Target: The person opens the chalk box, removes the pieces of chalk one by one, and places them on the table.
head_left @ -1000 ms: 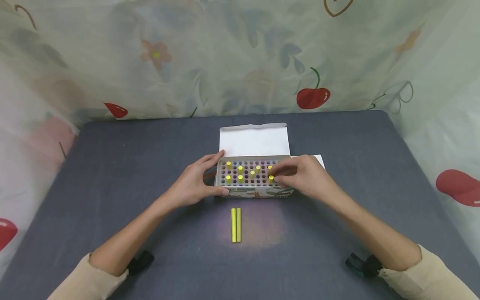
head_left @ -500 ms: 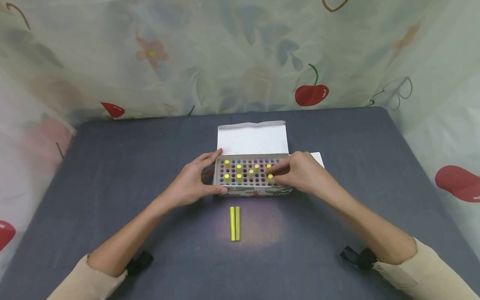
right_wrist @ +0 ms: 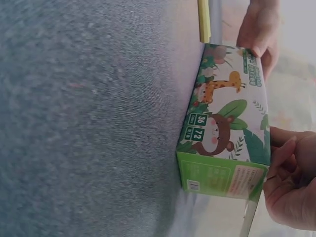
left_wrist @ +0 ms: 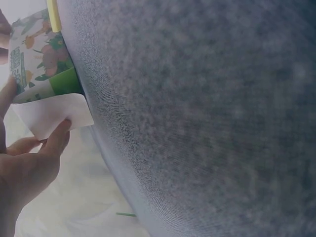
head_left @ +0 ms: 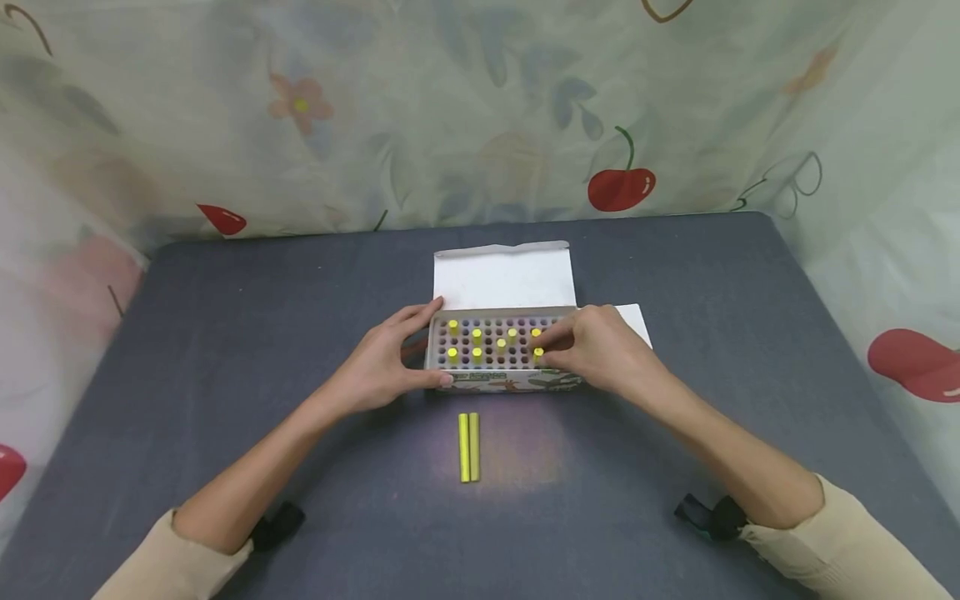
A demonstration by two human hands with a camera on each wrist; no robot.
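Observation:
An open cardboard box printed with animals stands mid-table, its white lid folded back. Its top is a grid of holes, and several yellow sticks stand in them. My left hand grips the box's left end, thumb on the front and fingers over the back. My right hand is curled over the right end, and its fingertips pinch a yellow stick standing there. Two more yellow sticks lie side by side on the table in front of the box.
The grey felt-covered table is walled by a pale curtain printed with cherries at the back and sides. A white side flap sticks out behind my right hand. Dark wrist straps sit on both forearms.
Both hands stay on the box. The right hand's fingers have shifted slightly over the sticks at the right end. The two loose sticks have not moved.

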